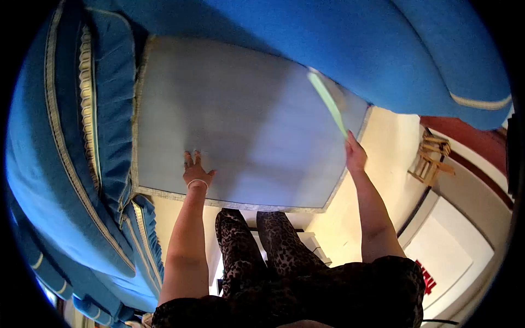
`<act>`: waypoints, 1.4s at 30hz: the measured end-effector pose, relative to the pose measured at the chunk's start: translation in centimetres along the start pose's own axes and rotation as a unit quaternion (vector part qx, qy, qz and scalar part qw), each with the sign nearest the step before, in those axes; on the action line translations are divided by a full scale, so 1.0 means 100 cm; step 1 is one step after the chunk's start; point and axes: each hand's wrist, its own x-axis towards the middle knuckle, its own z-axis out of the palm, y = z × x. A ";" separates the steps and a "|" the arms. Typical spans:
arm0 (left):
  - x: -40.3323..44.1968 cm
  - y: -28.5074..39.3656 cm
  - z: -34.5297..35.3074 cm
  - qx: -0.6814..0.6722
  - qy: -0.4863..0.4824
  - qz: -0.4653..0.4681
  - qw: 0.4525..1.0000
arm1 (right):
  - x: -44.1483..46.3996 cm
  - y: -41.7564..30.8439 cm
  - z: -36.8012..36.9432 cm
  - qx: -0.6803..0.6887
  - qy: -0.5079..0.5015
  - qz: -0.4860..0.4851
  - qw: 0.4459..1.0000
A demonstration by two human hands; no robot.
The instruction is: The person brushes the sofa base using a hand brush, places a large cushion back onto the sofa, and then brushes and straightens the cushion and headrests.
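A wide grey tabletop-like panel point(219, 104) with a pale patterned border lies in front of me. My left hand point(197, 174) rests on its near left part, fingers spread, with a light band on the wrist. On the right side, my right hand point(355, 155) is closed around the near end of a long, slim pale green stick-like tool point(328, 103). The tool slants up and leftward over the panel's far right part. Its far end is blurred and whitish, so its exact kind is unclear.
A blue sofa point(350, 33) with pale trim borders the far side. More blue upholstery point(112, 104) with braided trim stands close on the left. Along the right are a pale floor point(391, 136), a small wooden stool point(432, 158) and a white box-like object point(448, 246).
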 end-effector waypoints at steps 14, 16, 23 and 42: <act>0.005 0.006 0.000 0.046 -0.041 0.002 0.998 | 0.031 -0.118 0.026 -0.065 -0.098 -0.124 0.985; 0.016 0.002 0.001 0.059 -0.040 0.011 0.997 | 0.045 -0.086 0.022 -0.077 -0.103 -0.126 0.984; 0.045 -0.015 0.040 0.091 0.004 0.047 0.995 | 0.001 0.079 -0.067 -0.139 -0.060 0.076 0.986; 0.028 -0.007 0.022 0.044 -0.019 0.046 0.998 | -0.097 0.111 -0.073 -0.102 -0.002 0.236 0.966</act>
